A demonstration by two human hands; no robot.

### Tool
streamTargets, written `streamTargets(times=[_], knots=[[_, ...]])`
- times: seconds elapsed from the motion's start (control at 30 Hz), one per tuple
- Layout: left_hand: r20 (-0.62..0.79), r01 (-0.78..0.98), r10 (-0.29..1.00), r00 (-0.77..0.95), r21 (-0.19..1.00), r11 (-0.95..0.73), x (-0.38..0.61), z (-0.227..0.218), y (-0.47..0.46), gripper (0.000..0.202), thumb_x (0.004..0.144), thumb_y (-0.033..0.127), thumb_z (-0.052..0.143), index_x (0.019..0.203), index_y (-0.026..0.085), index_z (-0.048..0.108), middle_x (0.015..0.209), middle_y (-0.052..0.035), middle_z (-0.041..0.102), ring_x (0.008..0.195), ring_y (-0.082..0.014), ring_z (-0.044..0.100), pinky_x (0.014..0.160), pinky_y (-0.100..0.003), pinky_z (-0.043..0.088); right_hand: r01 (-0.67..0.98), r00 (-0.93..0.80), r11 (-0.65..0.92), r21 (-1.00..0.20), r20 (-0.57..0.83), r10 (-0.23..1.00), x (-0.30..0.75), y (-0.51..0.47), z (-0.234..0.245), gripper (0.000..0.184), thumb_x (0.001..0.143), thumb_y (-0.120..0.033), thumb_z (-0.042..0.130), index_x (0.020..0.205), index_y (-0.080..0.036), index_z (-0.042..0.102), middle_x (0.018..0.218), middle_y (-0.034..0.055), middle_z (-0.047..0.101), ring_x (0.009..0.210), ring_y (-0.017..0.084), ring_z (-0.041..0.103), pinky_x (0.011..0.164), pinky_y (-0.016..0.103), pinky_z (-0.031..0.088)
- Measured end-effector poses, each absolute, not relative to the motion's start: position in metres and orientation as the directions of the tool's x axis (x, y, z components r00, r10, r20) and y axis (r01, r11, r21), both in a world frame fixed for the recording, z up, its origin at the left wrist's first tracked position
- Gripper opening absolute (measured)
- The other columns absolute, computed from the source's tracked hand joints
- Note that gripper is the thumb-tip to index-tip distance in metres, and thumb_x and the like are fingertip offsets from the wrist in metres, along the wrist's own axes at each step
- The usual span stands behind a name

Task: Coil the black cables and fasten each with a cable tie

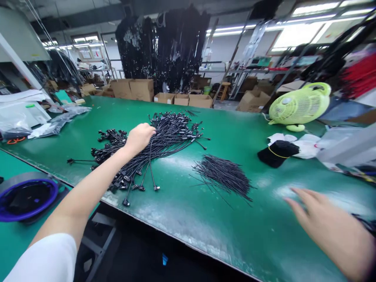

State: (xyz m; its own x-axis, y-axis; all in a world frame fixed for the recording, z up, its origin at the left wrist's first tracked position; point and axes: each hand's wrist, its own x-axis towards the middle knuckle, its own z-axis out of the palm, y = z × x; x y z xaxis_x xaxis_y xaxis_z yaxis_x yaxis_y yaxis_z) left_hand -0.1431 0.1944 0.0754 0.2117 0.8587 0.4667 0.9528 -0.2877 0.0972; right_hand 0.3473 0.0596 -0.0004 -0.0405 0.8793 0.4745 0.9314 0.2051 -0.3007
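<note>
A big tangled pile of black cables (173,135) with small plug ends lies across the green table. My left hand (139,138) reaches into the top of this pile, its fingers closed on a cable; the fingertips are partly hidden. To the right of the pile lies a flat bunch of thin black cable ties (225,174). My right hand (323,219) hovers over the table's right side, blurred by motion, thumb and fingers apart with nothing between them. Something dark, partly hidden by my right wrist, shows at the right edge.
Farther right are a black bundle with a yellow band (278,152) and a light green fan (299,105). A round purple-rimmed dish (28,199) sits at lower left. Plastic bags (63,119) lie at far left. Cardboard boxes (141,89) stand behind the green table (176,211).
</note>
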Motion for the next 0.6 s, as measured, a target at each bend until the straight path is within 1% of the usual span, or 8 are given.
streamTargets(times=[0.03,0.13,0.23,0.3,0.4,0.47,0.53,0.6], knots=[[0.472,0.922,0.835,0.283,0.105,-0.372,-0.124,0.079,0.183,0.032,0.098,0.031,0.043,0.110,0.017,0.068,0.107,-0.0103,0.065,0.103,-0.0227,0.059,0.093,-0.033,0.045,0.927,-0.076,0.232,-0.295,0.459,0.885,0.323,0.067,0.009,0.038,0.089,-0.053,0.043,0.116,-0.034,0.061,0.109,0.0202,0.063,0.084,0.034,0.063,0.070,0.050,0.046],[0.389,0.836,0.829,0.402,0.212,-0.506,-0.074,0.086,0.137,0.027,0.095,0.023,0.045,0.103,0.017,0.070,0.098,-0.0080,0.066,0.091,-0.0209,0.064,0.084,-0.031,0.048,0.784,-0.281,0.398,-0.477,0.299,0.912,0.228,0.101,0.035,0.051,0.090,-0.042,0.048,0.138,-0.024,0.045,0.119,0.0116,0.062,0.084,0.023,0.066,0.079,0.041,0.052],[0.347,0.756,0.829,0.440,0.355,-0.550,-0.057,0.089,0.084,0.033,0.096,0.023,0.041,0.119,0.019,0.064,0.098,-0.0070,0.067,0.085,-0.0194,0.065,0.078,-0.030,0.050,0.650,-0.453,0.534,-0.541,0.287,0.844,0.137,0.150,0.045,0.067,0.091,-0.028,0.050,0.152,-0.021,0.022,0.123,0.0102,0.060,0.071,0.013,0.063,0.078,0.033,0.052],[0.349,0.725,0.844,0.407,0.439,-0.531,-0.066,0.089,0.053,0.040,0.097,0.024,0.037,0.131,0.020,0.056,0.100,-0.0076,0.068,0.084,-0.0191,0.065,0.076,-0.028,0.051,0.640,-0.528,0.605,-0.474,0.302,0.794,0.094,0.183,0.046,0.059,0.092,-0.023,0.051,0.147,-0.017,0.032,0.125,0.0115,0.060,0.080,0.013,0.062,0.082,0.029,0.049],[0.301,0.717,0.918,0.258,0.578,-0.390,-0.103,0.088,0.017,0.041,0.096,0.032,0.039,0.133,0.022,0.055,0.104,-0.0064,0.070,0.088,-0.0188,0.066,0.078,-0.026,0.051,0.650,-0.551,0.642,-0.407,0.329,0.767,0.056,0.214,0.053,0.027,0.094,-0.021,0.050,0.117,-0.013,0.060,0.109,0.0105,0.066,0.092,0.016,0.061,0.083,0.027,0.045],[0.247,0.723,0.968,0.041,0.661,-0.199,-0.135,0.082,0.000,0.039,0.093,0.041,0.045,0.124,0.024,0.061,0.096,-0.0043,0.071,0.077,-0.0183,0.065,0.072,-0.026,0.051,0.651,-0.530,0.654,-0.386,0.385,0.755,0.043,0.215,0.065,0.023,0.098,-0.021,0.043,0.107,-0.014,0.063,0.102,0.0095,0.066,0.093,0.017,0.060,0.083,0.027,0.043],[0.172,0.680,0.971,-0.165,0.733,-0.014,-0.164,0.071,-0.013,0.036,0.089,0.051,0.050,0.106,0.023,0.065,0.079,-0.0014,0.068,0.059,-0.0162,0.057,0.060,-0.025,0.048,0.649,-0.495,0.669,-0.362,0.467,0.732,0.038,0.202,0.085,0.029,0.102,-0.024,0.033,0.112,-0.017,0.060,0.108,0.0089,0.063,0.097,0.016,0.057,0.084,0.026,0.040],[0.095,0.590,0.966,-0.239,0.805,0.067,-0.187,0.056,-0.025,0.037,0.085,0.057,0.054,0.088,0.022,0.065,0.069,-0.0005,0.064,0.057,-0.0161,0.053,0.058,-0.025,0.047,0.653,-0.496,0.718,-0.242,0.580,0.646,0.040,0.187,0.110,0.034,0.104,-0.029,0.026,0.116,-0.020,0.057,0.110,0.0083,0.060,0.099,0.017,0.054,0.085,0.027,0.038]])
